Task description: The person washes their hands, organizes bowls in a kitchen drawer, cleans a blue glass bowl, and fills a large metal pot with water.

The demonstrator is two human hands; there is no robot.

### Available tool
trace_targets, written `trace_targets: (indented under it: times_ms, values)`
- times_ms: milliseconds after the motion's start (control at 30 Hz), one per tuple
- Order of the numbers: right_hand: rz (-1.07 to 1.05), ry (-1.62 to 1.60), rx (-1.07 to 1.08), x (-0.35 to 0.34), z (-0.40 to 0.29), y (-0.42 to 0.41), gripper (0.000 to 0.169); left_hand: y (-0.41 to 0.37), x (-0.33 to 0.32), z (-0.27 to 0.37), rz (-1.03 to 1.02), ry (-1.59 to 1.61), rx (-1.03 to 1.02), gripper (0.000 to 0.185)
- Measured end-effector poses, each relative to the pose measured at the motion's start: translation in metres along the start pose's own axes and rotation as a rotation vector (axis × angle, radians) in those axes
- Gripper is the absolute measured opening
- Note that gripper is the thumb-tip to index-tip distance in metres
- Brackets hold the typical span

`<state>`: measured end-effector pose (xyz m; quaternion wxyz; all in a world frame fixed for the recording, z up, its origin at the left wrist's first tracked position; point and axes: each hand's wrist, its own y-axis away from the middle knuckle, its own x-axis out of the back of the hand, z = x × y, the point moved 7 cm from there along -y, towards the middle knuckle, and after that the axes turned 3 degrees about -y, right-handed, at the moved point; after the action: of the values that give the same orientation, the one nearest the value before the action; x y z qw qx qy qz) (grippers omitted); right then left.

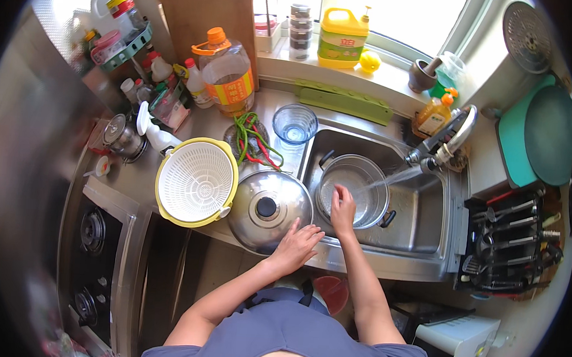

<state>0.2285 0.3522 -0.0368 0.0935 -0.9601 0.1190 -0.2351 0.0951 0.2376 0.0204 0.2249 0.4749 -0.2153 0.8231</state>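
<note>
A stream from the metal faucet [435, 162] runs into a two-handled steel pot [364, 175], which stands in the left part of the sink [424, 224]. My right hand [344, 213] is over the near left side of the pot, fingers slightly bent; I see nothing held in it. Spread flat, my left hand [294, 247] is at the lower right edge of a domed steel lid [251, 201] with a black knob. Whether it rests on the lid or the sink edge I cannot tell. Left of the lid stands a yellow basin with a white colander [196, 181] inside.
Behind the lid, green and red chili peppers [256, 143] lie on a plate, beside a blue glass bowl [295, 124]. A large oil bottle [228, 78] stands behind them. Gas burners [92, 231] are at the left, a rack of utensils [506, 238] at the right.
</note>
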Motion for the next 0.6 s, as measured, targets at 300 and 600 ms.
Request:
trace_targets:
  times_ms: [300,600]
  values:
    - [-0.251,-0.325,-0.725,-0.160,0.004,-0.130,0.067,0.034,0.057,-0.029,0.211,0.085,0.299,0.032]
    - [-0.410,-1.432,-1.090,-0.174,0.052,-0.133,0.030,0.033,0.063,-0.049,0.270,0.121,0.411,0.030]
